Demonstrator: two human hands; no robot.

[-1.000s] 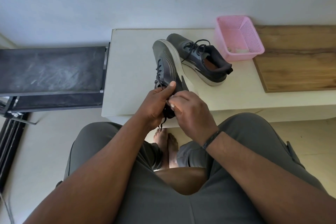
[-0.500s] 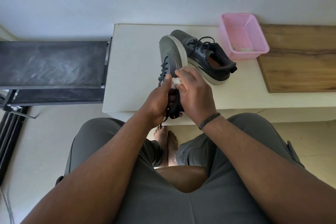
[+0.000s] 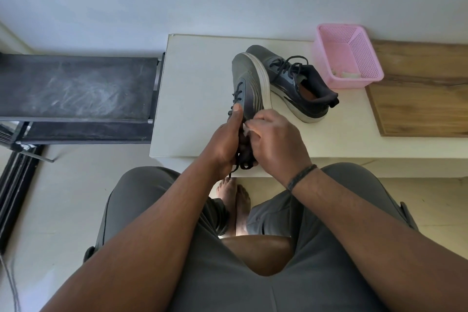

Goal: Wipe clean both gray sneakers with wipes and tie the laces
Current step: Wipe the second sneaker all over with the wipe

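A gray sneaker [image 3: 247,83] with a white sole is tilted on its side above the white table [image 3: 192,88], toe pointing away from me. My left hand [image 3: 226,138] grips its heel end, thumb lying along the black laces. My right hand [image 3: 274,140] pinches a small white wipe [image 3: 246,129] against the sneaker's side near the heel. The loose lace ends hang below my hands. The second gray sneaker [image 3: 293,83] rests upright on the table just behind, its laces loose.
A pink plastic basket [image 3: 347,56] with crumpled wipes inside stands at the back right of the table. A wooden board [image 3: 420,94] lies to the right. A dark bench [image 3: 76,86] stands to the left. My knees and bare feet are below.
My right hand with the wipe slid up the sneaker's side and back down toward the heel. My left hand's thumb moved up along the laces. The view shifted slightly.
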